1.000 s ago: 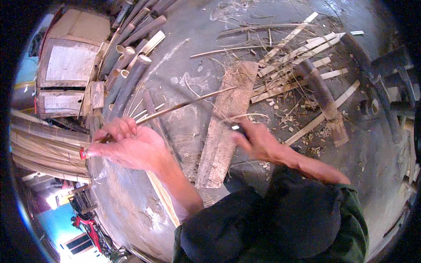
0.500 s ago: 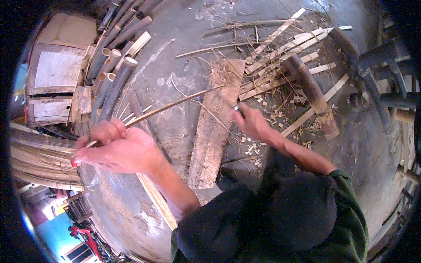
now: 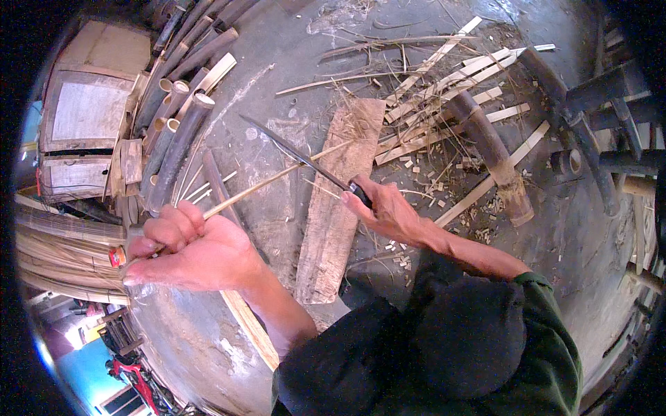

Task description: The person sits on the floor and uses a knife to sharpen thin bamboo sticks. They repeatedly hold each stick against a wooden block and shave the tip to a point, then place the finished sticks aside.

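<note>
My left hand (image 3: 191, 249) is closed around one end of a thin bamboo strip (image 3: 257, 184). From my fist the strip slants up and to the right, its far end over a rough wooden plank (image 3: 326, 243). A small red patch shows at the fingers of that hand. My right hand (image 3: 392, 211) grips the black handle of a long-bladed knife (image 3: 277, 142). The blade points to the upper left and crosses the strip close to the plank's left edge. Whether the blade touches the strip, I cannot tell.
Split bamboo slats (image 3: 444, 87), shavings and small chips lie right of the plank. A thick bamboo piece (image 3: 489, 142) rests among them. Dark bamboo poles (image 3: 184, 145) stand at the left, beside a wooden cabinet (image 3: 87, 104) and bundled thin strips (image 3: 66, 253).
My right hand has moved slightly down and left, and the knife blade, blurred before, now crosses the strip clearly. My left hand has shifted a little, still gripping the strip.
</note>
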`<state>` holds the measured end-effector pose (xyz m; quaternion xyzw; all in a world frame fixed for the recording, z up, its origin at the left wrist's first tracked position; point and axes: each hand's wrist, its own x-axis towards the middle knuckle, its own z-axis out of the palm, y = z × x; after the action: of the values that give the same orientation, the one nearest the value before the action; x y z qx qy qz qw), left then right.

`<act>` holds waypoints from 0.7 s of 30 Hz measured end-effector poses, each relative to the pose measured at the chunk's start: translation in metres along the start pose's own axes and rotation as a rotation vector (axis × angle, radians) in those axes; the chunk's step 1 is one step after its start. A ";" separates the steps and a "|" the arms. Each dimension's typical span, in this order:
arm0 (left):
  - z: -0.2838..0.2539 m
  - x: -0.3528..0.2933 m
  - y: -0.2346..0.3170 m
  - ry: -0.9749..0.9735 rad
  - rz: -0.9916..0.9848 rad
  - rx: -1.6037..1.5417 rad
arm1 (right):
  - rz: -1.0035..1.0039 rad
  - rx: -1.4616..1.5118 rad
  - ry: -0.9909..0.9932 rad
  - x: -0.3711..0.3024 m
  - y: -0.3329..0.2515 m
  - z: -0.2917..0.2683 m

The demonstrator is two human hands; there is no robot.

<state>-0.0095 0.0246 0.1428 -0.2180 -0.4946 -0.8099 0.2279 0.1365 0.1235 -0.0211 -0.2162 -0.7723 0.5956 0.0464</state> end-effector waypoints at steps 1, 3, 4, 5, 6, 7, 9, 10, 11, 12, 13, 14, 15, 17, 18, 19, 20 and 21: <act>0.000 0.001 0.001 -0.002 -0.001 0.002 | -0.098 0.012 0.032 -0.001 -0.001 0.002; 0.004 -0.001 -0.001 0.030 -0.006 0.038 | -0.271 0.033 0.108 -0.006 -0.004 0.008; 0.009 -0.003 -0.003 0.041 -0.008 0.051 | -0.224 -0.047 0.167 -0.004 0.014 0.010; 0.011 -0.002 -0.002 0.049 0.009 0.077 | -0.159 -0.051 0.167 0.003 0.030 0.012; 0.014 0.000 -0.002 0.061 0.026 0.096 | -0.096 -0.062 0.172 0.011 0.043 0.011; 0.014 -0.001 -0.004 0.070 0.029 0.113 | -0.020 -0.074 0.180 0.014 0.038 0.006; 0.015 0.003 -0.005 0.060 0.032 0.142 | -0.058 -0.011 0.148 0.008 0.022 0.003; 0.011 0.004 -0.004 0.057 0.034 0.171 | -0.121 0.003 0.139 0.000 0.014 0.007; 0.010 0.003 -0.005 0.059 0.028 0.149 | -0.183 0.018 0.128 -0.005 0.011 0.011; 0.011 0.002 -0.008 0.061 0.022 0.129 | -0.123 -0.146 0.181 0.001 0.030 0.014; 0.009 0.007 0.002 0.074 0.055 0.115 | -0.029 -0.115 0.176 0.016 0.054 0.016; 0.010 0.009 0.003 0.071 0.056 0.085 | 0.086 -0.098 0.205 0.029 0.076 0.005; 0.009 0.009 0.004 0.070 0.058 0.055 | 0.198 -0.079 0.232 0.035 0.096 -0.002; 0.018 0.005 -0.016 0.076 0.056 0.023 | 0.108 -0.094 0.220 0.021 0.084 -0.015; 0.014 0.003 -0.008 0.102 0.091 0.070 | 0.043 -0.061 0.164 0.012 0.055 -0.006; 0.011 -0.002 -0.009 0.119 0.110 0.107 | -0.007 -0.030 0.124 0.002 0.033 0.000; 0.006 -0.003 -0.006 0.095 0.072 0.075 | -0.095 -0.016 0.093 -0.004 0.012 0.003; 0.001 -0.004 -0.003 0.065 0.035 0.040 | -0.183 0.002 0.067 -0.009 -0.007 0.006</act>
<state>-0.0081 0.0271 0.1387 -0.1955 -0.4992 -0.8023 0.2625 0.1403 0.1136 -0.0143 -0.1643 -0.7861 0.5822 0.1266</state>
